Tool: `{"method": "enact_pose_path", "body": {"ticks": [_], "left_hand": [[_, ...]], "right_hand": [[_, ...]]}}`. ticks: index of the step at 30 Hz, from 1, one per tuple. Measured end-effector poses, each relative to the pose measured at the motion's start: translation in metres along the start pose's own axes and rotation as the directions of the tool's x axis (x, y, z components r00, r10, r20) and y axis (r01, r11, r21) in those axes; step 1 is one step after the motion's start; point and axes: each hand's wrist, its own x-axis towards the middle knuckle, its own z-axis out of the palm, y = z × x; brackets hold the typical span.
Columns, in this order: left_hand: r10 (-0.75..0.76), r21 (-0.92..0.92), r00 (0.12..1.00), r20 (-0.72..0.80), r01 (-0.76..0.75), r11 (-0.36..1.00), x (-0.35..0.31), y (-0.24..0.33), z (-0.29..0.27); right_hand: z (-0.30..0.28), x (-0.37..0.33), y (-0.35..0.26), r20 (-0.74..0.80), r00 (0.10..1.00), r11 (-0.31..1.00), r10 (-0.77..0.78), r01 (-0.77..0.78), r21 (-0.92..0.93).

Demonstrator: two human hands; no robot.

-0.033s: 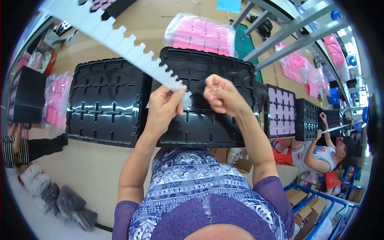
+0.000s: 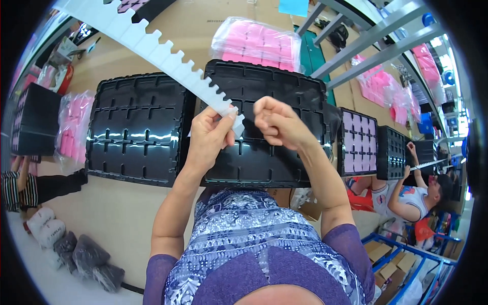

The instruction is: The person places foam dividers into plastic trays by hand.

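A long white strip with a notched edge (image 2: 168,62) slants from the far left down to the middle. My left hand (image 2: 209,136) pinches its near end between thumb and fingers. Just right of that end hovers my right hand (image 2: 279,123), apart from the strip, its fingers curled in. Whether anything small is inside those fingers is hidden. Beneath both hands lies a large black plastic tray (image 2: 254,165) with rows of cross-shaped slots. A similar black tray (image 2: 133,155) sits beside it on the left.
Plastic-wrapped pink pieces (image 2: 256,43) lie beyond the middle tray, and another pink bundle (image 2: 72,129) is at the left. Grey metal bars (image 2: 373,53) cross the far right. A tray with pink inserts (image 2: 357,142) stands right, near a co-worker (image 2: 406,195) holding a white strip.
My right hand has shifted slightly left, toward the strip's near end, its fingers still curled. My left hand keeps its hold on the strip, which has tilted very slightly.
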Motion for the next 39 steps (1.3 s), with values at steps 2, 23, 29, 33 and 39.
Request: {"method": "enact_pose_path", "body": {"ticks": [2, 23, 29, 33, 39], "left_hand": [[0.032, -0.012, 0.999, -0.043, -0.033, 0.999, 0.000, 0.001, -0.001], [0.042, 0.006, 0.990, -0.138, -0.041, 0.999, 0.015, -0.007, -0.012], [0.158, 0.298, 0.987, -0.016, -0.146, 0.943, 0.016, -0.017, 0.004], [-0.072, 0.633, 0.943, 0.325, -0.160, 0.757, -0.003, -0.007, -0.021], [-0.365, 0.464, 0.776, 0.515, 0.106, 0.880, -0.011, -0.003, -0.029]], "right_hand": [[0.006, 0.012, 0.003, 0.020, 0.996, 0.992, 0.083, -0.081, -0.096], [0.049, 0.027, 0.014, 0.366, 0.645, -0.093, -0.671, 0.416, -0.904], [0.036, -0.023, 0.016, 0.048, 0.723, 0.252, -0.689, 0.300, -0.920], [-0.035, -0.063, -0.024, -0.337, 0.849, 0.790, -0.408, 0.144, -0.595], [-0.108, -0.149, 0.012, -0.437, 0.872, 0.686, -0.221, -0.179, -0.705]]}}
